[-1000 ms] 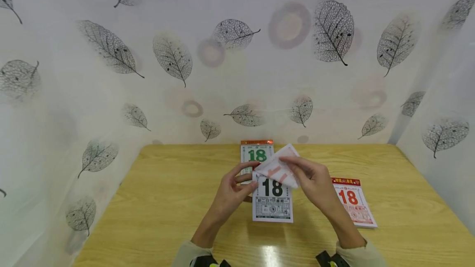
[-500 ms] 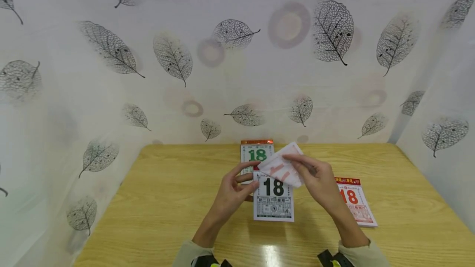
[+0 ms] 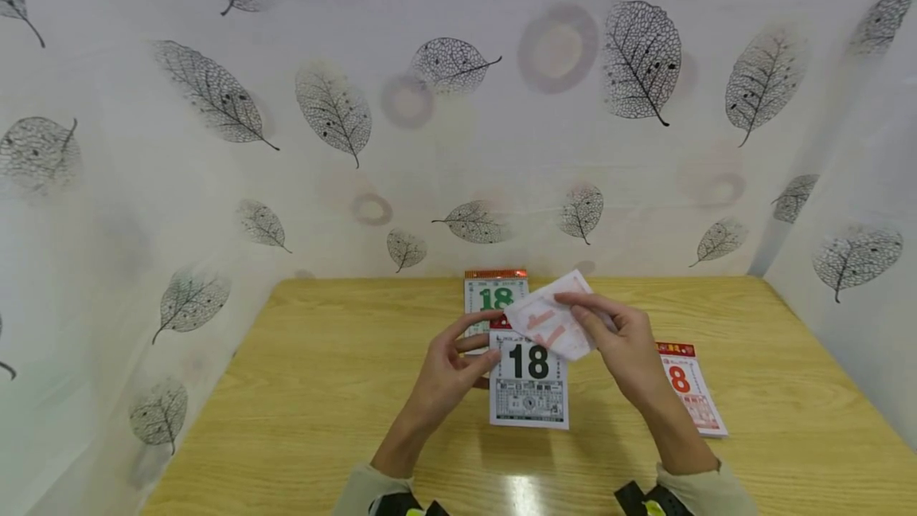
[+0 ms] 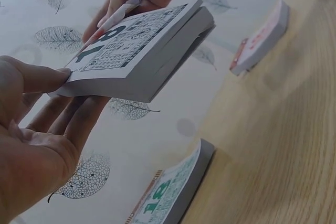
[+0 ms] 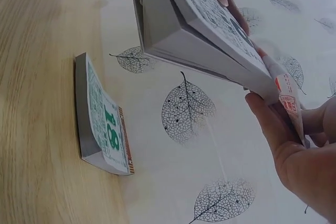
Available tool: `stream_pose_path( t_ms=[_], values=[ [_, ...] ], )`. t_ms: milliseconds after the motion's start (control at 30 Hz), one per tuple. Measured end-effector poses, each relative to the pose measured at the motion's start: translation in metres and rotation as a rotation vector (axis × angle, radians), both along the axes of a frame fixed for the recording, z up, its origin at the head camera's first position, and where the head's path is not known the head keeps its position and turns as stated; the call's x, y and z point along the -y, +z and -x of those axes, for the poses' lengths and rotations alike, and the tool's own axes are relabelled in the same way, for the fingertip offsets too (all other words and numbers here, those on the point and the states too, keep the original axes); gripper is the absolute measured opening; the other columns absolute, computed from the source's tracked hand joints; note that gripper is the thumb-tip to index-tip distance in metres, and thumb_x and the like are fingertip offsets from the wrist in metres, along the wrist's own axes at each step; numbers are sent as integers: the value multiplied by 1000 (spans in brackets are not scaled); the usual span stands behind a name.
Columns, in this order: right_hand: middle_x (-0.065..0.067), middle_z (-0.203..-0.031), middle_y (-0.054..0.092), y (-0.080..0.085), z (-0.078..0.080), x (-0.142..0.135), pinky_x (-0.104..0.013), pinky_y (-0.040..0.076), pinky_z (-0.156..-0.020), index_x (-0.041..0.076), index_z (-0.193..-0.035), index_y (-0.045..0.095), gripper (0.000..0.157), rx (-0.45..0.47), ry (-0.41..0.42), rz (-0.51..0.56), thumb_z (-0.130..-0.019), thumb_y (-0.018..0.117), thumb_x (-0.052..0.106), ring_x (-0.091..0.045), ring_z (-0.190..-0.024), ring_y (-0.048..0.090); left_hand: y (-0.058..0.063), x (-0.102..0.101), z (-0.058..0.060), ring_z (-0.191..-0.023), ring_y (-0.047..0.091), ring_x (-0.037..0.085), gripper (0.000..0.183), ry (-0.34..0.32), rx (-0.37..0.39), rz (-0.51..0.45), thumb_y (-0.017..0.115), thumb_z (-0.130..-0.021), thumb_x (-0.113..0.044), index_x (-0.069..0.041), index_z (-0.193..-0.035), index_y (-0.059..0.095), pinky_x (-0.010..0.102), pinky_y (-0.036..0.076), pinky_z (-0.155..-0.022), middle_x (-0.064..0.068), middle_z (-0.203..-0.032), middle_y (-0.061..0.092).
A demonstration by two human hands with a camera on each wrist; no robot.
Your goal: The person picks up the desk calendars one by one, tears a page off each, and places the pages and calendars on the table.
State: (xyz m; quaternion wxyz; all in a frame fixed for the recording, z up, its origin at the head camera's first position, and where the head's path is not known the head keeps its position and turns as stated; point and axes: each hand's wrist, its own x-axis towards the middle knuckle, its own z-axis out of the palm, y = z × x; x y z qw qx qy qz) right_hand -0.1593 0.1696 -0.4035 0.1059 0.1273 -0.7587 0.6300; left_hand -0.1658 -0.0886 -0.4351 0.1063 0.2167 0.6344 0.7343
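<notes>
Calendar (image 3: 528, 403) w/ black 18, held above tabletop (image 3: 308, 404): L hand (image 3: 451, 362) clamped on its left edge, R hand (image 3: 622, 345) pinching the turned-up sheet (image 3: 548, 323). Calendar prob. stiff, fairly light, best gripped by its thick side; sheet prob. limp, easily torn, best pinched nr. a corner.

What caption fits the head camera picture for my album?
A left hand holds a rectangular white paper calendar with a dark 18; a right hand pinches a thin pink-marked white paper sheet.
</notes>
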Motion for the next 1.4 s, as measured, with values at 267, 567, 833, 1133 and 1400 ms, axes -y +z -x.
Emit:
stream_pose_path(
  t_ms=[267, 567, 833, 1133, 1400],
  values=[
    [-20, -130, 66, 6, -2, -3, -26, 61, -71, 0, -125, 72, 25, 7, -15, -42, -104, 60, 10, -15, -90, 71, 1, 0, 0, -98, 74, 35, 51, 7, -4, 0, 65, -100, -3, -15, -148, 52, 44, 64, -74, 21, -126, 68],
    [-19, -121, 71, 6, -1, -5, -26, 60, -63, 0, -121, 74, 22, -39, -3, -69, -103, 62, 6, -16, -77, 70, 1, 2, 1, -99, 74, 34, 50, 8, 8, -5, 65, -100, -3, -15, -147, 53, 46, 64, -75, 21, -127, 68],
    [-20, -129, 66, 6, -2, -9, -24, 60, -70, -1, -123, 72, 25, 3, -33, -51, -104, 60, 10, -12, -88, 69, 1, 2, 1, -100, 73, 38, 50, -2, -1, -3, 65, -100, -4, -16, -147, 53, 43, 64, -74, 21, -127, 68],
    [-14, -131, 62, 8, -1, -15, -26, 62, -75, -5, -127, 68, 29, 86, -47, 28, -106, 57, 11, -13, -95, 70, 2, 2, 1, -100, 74, 35, 50, -4, -7, -1, 65, -100, -4, -16, -147, 53, 44, 64, -76, 21, -128, 67],
    [-15, -134, 61, 10, -1, -16, -25, 61, -79, -4, -129, 68, 31, 86, -54, 3, -107, 57, 14, -12, -99, 69, 3, 2, 0, -99, 74, 31, 50, -1, -9, 6, 65, -100, -3, -15, -147, 53, 44, 64, -76, 21, -129, 67]
  ],
)
